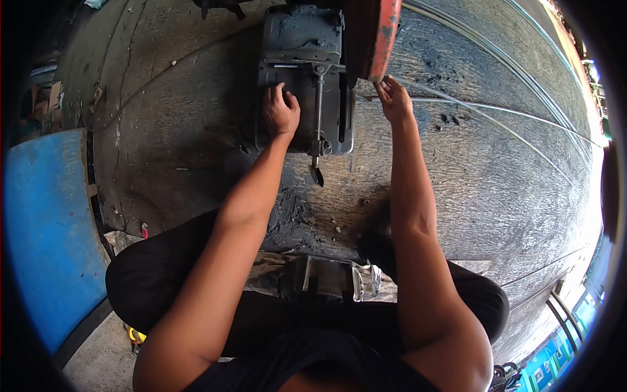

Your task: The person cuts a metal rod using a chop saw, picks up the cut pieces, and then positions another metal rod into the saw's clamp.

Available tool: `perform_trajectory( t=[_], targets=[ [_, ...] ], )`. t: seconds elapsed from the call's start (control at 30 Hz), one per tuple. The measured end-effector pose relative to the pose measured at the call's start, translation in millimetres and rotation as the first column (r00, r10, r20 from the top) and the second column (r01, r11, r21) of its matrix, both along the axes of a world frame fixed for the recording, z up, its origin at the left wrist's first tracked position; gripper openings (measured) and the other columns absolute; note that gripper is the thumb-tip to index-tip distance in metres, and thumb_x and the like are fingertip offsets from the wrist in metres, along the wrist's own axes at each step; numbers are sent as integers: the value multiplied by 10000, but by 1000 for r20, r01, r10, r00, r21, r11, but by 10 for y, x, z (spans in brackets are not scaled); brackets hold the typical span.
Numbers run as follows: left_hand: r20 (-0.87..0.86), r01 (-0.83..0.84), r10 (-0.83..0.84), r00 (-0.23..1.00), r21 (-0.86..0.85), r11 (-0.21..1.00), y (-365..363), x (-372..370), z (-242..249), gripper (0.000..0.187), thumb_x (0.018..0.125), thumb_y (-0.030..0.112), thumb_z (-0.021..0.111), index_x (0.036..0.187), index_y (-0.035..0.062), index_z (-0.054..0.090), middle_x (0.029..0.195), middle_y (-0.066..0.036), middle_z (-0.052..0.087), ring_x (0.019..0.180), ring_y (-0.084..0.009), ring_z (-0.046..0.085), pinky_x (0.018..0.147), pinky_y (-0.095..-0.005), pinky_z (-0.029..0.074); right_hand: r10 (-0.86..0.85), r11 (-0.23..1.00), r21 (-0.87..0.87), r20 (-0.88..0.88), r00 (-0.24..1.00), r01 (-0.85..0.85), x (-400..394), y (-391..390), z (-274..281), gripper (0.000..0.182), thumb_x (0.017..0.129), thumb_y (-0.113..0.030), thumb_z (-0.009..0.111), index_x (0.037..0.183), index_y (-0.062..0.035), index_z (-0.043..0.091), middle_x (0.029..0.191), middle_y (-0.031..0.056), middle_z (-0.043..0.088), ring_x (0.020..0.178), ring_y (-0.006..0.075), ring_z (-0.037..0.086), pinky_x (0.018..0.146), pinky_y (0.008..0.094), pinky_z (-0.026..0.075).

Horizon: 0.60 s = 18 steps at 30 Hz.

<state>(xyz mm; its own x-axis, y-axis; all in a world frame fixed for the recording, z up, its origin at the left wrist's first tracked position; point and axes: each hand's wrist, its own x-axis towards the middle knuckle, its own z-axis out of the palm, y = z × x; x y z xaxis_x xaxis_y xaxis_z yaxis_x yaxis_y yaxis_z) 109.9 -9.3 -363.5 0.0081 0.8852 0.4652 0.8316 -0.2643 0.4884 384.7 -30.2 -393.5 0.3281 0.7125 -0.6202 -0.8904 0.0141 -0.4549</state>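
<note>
A dark metal cut-off machine base (304, 46) with a screw clamp (319, 104) lies in front of me, its bent handle (316, 175) toward me. My left hand (281, 112) rests over the left part of the base, beside the clamp screw, fingers slightly bent and thumb apart. A worn red wheel guard (384, 39) rises at the base's right side. Just under its lower edge is my right hand (396, 101), fingers reaching up with the tips close to the guard. A thin metal rod (470, 103) runs rightward from behind this hand.
More long rods (496, 49) stretch across the worn, dark-stained floor board (470, 196) at right. A blue panel (52, 215) stands at far left. Between my knees lies a metal part with a frame-like shape (326, 274). Small dark bits are scattered near the machine.
</note>
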Motion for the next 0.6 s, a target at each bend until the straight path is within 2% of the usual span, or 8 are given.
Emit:
perform_trajectory(
  t=[0.13,0.2,0.37,0.43,0.47,0.5,0.6],
  targets=[
    [6,6,-5,1000,-7,1000,0,-5,1,226,770,99,534,989,46,549,904,-172,562,880,-373,540,755,-439,439,29,999,22,-17,999,-28,13,12,39,233,866,-15,542,1035,137,487,927,204,579,855,296,629,748,334,597],
    [1,5,-5,1000,2,1000,6,-12,0,230,770,101,534,993,48,547,903,-172,561,879,-373,540,755,-439,439,-9,999,-46,35,999,11,-13,10,82,242,870,-25,542,1037,141,486,929,211,579,845,297,633,740,334,598],
    [-3,3,-3,1000,7,1000,7,-16,-25,231,772,104,533,995,48,547,901,-172,561,877,-370,540,754,-439,440,-47,998,-29,48,998,48,30,-92,122,266,863,-31,556,1048,146,483,923,222,580,840,303,636,741,334,593],
    [3,0,0,1000,18,1000,11,-17,-13,230,773,105,532,995,48,547,900,-172,560,876,-369,541,753,-438,440,-61,996,76,229,972,44,34,-156,158,277,864,-38,558,1055,146,481,915,226,580,838,305,637,753,338,582],
    [3,0,0,1000,2,1000,4,-19,-7,230,774,107,532,996,47,546,899,-173,558,874,-368,541,753,-437,441,-23,992,123,430,903,-34,94,-176,8,267,866,-52,563,1036,139,486,907,231,580,837,307,640,753,341,574],
    [3,-1,1,1000,-15,1000,0,-18,0,230,776,108,531,996,46,546,898,-173,557,872,-368,541,752,-435,441,-47,990,144,381,923,-9,105,-192,126,245,864,-55,569,1011,126,494,902,228,586,837,309,643,743,338,575],
    [12,2,-2,1000,-14,1000,2,-21,3,229,777,109,530,996,43,546,899,-175,554,872,-367,540,755,-434,442,-6,993,112,431,903,-46,113,-196,327,226,863,-56,571,990,117,499,892,216,593,835,311,644,744,334,575]
  ],
)
